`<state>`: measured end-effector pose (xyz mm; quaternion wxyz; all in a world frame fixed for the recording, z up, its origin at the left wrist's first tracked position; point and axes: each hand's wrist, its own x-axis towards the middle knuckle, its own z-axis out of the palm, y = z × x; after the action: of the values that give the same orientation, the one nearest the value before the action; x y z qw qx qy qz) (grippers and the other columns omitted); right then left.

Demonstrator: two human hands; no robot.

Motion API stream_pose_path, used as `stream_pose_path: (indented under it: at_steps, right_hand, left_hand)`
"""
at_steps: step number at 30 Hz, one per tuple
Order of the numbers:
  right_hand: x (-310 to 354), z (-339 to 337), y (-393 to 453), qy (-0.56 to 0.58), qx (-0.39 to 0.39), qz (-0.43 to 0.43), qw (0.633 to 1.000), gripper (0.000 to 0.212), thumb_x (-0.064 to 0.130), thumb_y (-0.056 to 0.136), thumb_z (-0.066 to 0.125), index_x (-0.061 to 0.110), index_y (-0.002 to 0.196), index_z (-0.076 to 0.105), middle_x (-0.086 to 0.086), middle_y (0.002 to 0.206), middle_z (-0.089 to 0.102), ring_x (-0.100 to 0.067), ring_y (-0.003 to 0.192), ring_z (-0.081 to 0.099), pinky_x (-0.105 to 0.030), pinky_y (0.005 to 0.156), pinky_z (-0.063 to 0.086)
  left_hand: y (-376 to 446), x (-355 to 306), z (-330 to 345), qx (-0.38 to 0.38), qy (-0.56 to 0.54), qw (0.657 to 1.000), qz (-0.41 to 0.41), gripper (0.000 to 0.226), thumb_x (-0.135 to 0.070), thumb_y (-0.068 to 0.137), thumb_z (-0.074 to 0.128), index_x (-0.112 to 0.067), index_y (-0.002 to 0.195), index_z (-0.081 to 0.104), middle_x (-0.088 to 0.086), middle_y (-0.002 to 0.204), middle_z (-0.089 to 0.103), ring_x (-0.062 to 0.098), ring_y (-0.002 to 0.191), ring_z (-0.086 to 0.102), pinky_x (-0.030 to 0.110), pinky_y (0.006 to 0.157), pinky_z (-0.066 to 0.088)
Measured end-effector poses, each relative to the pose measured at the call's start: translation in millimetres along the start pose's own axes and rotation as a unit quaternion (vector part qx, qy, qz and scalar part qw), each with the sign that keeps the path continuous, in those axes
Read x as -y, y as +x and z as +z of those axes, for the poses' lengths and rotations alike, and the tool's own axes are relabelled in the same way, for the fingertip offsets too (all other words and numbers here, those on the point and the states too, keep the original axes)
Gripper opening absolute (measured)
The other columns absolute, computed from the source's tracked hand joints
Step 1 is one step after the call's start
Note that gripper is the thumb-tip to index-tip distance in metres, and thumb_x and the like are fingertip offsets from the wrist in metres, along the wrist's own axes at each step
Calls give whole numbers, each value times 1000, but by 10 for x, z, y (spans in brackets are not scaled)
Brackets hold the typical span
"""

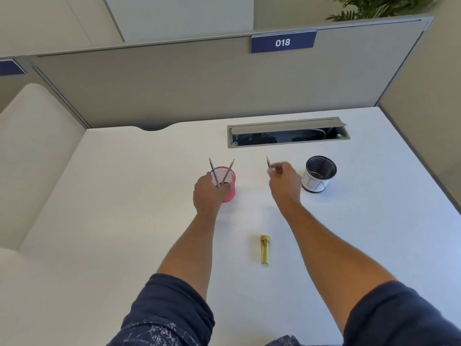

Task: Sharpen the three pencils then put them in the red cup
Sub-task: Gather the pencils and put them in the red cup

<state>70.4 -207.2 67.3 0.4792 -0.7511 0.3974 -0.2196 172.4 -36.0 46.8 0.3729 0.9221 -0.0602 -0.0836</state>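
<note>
Red mesh cup (228, 179), holding two pencils (219, 173), is gripped by the left hand (208, 193); a third pencil (268, 162) is pinched in the right hand (284, 178).

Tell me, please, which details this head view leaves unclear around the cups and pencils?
- Red cup: near side hidden by left hand.
- Third pencil: lower end hidden in right hand.
- Black cup: contents too dark.
- Yellow sharpener: blade too small.
</note>
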Motion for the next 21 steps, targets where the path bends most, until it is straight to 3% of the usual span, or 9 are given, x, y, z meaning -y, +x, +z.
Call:
stream_pose_path:
  at_steps: [3,6,13,17,21]
  right_hand:
    - [409,206,115,67,16,-61,996,21,17,98,61,15,119,64,5,93,67,-10,83,63,-15,74,47]
    - [527,436,183,77,55,-77,992,17,17,98,61,16,115,63,3,97,72,-14,89,69,-29,83,58]
    - [296,762,130,-24,117,-55,991,12,11,93,65,12,105,67,2,94,71,-18,88,69,-21,74,54]
    - [182,796,144,-71,137,-49,987,10,13,84,67,13,88,76,-1,83,76,-20,78,72,-35,77,61]
    - [162,792,147,-52,131,-35,989,8,18,83,72,13,84,78,0,78,76,-20,75,72,-32,74,59]
  left_hand:
    - [9,18,3,2,4,1000,0,50,-53,71,82,-17,100,63,0,100,65,25,97,63,29,73,42]
    - [16,27,17,-2,10,1000,5,57,-57,69,81,-17,107,65,2,107,70,26,101,65,35,80,53]
    - [8,25,0,1,-4,1000,8,57,-57,68,80,-21,110,66,-1,105,70,22,95,65,33,79,54]
    - [-4,17,2,-1,-13,1000,14,55,-58,67,79,-21,106,67,-1,102,70,22,93,66,34,78,56]
    - [9,27,8,0,-11,1000,16,50,-53,70,81,-22,106,66,-3,100,70,22,92,65,32,76,54]
